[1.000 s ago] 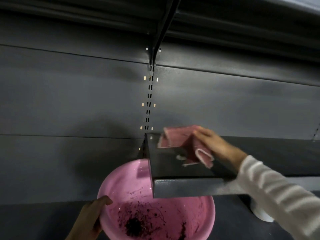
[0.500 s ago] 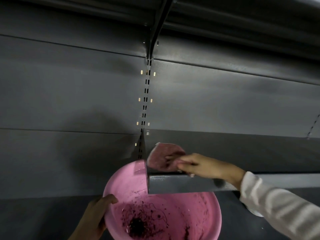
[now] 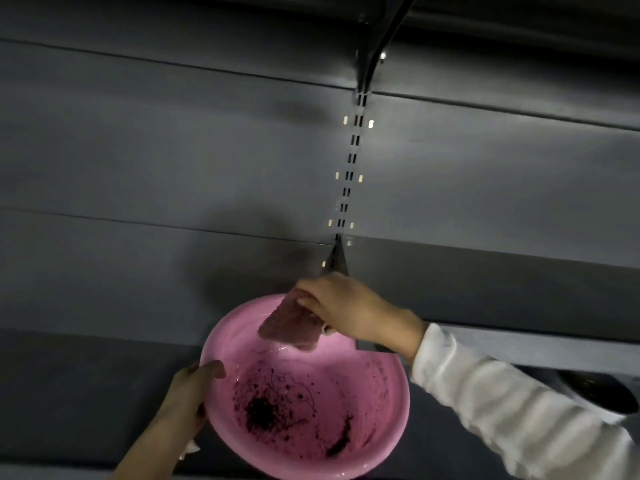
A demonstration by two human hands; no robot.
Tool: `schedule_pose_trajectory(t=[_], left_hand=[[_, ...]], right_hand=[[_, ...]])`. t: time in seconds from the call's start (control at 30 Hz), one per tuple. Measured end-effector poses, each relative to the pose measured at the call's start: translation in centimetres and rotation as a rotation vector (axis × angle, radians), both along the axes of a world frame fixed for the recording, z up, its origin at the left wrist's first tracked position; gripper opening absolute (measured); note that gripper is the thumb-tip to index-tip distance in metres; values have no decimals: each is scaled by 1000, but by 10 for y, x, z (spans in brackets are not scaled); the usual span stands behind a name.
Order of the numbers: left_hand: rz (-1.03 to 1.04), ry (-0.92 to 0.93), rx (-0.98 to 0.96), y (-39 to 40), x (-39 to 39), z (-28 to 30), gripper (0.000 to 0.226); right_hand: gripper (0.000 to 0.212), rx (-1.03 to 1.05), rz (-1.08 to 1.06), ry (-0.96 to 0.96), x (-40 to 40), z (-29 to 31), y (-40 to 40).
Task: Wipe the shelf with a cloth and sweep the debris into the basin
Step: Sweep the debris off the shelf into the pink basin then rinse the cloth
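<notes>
A pink basin (image 3: pixel 377 434) with dark debris and hairs on its bottom is held just below the left end of the dark grey shelf (image 3: pixel 502 299). My left hand (image 3: pixel 188 393) grips the basin's left rim. My right hand (image 3: pixel 349 310) holds a pink cloth (image 3: pixel 291 323) at the shelf's left corner. The cloth hangs off the shelf end over the inside of the basin. The corner of the shelf is hidden behind my right hand.
A grey back panel (image 3: pixel 173 168) with a slotted upright (image 3: pixel 349 168) rises behind. Another shelf bracket (image 3: pixel 377 46) juts out overhead. A white container (image 3: pixel 599 396) sits under the shelf at the right. A lower dark ledge (image 3: pixel 69 393) runs behind the basin.
My right hand swept the cloth leftward along the shelf, from the back corner to past its left end, where it now hangs over the basin. The view shifted left.
</notes>
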State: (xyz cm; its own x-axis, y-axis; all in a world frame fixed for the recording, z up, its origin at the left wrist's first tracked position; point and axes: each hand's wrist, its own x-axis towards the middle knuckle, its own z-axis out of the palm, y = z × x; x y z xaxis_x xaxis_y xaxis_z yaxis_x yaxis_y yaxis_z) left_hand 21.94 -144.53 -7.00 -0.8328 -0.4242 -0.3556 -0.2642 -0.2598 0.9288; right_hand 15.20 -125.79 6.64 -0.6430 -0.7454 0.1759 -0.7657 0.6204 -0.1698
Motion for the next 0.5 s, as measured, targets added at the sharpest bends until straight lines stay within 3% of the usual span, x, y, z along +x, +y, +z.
schedule_pose_trajectory(t=[0.17,0.37,0.5], left_hand=[[69,-51,38,-16,-3,-26,24],[104,-149,25,-29,-21,-59,22],[99,-205,37,-36,-33,-75,16]], right_hand=[[29,170,49,177,21,-14,-27],[23,149,48,47,15,-60,-39],[37,224,-44,-77,-10,-112,-36]])
